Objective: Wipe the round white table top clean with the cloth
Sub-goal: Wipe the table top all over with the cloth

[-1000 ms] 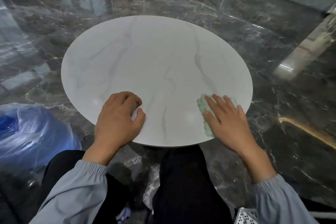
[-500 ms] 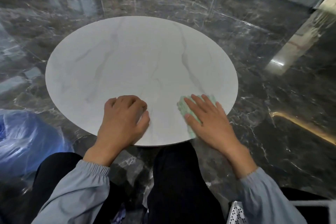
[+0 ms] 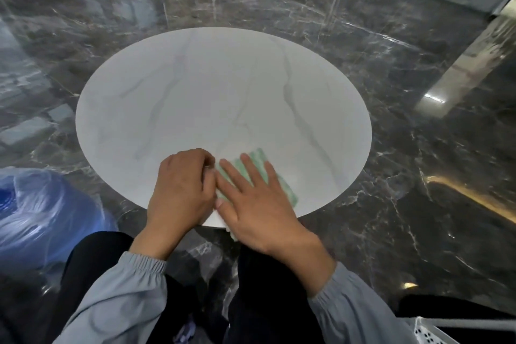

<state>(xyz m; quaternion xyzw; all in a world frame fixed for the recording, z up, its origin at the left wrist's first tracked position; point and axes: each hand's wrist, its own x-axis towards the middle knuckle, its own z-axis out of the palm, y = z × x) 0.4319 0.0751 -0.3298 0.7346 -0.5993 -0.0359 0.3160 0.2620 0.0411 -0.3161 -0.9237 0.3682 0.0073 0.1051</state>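
Green cloth (image 3: 258, 155) pressed on white table top (image 3: 223, 92)
It is covered by straight fingers (image 3: 250, 170) of the right hand (image 3: 257, 204); the left hand (image 3: 181, 190) is clenched alongside.

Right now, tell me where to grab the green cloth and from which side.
Probably pinch the corner of the cloth that hangs over the near rim of the table, coming from your side. The rest lies flat under the straight fingers of the right hand, leaving no fold to catch.

Green cloth (image 3: 259, 158) on white table (image 3: 223, 92)
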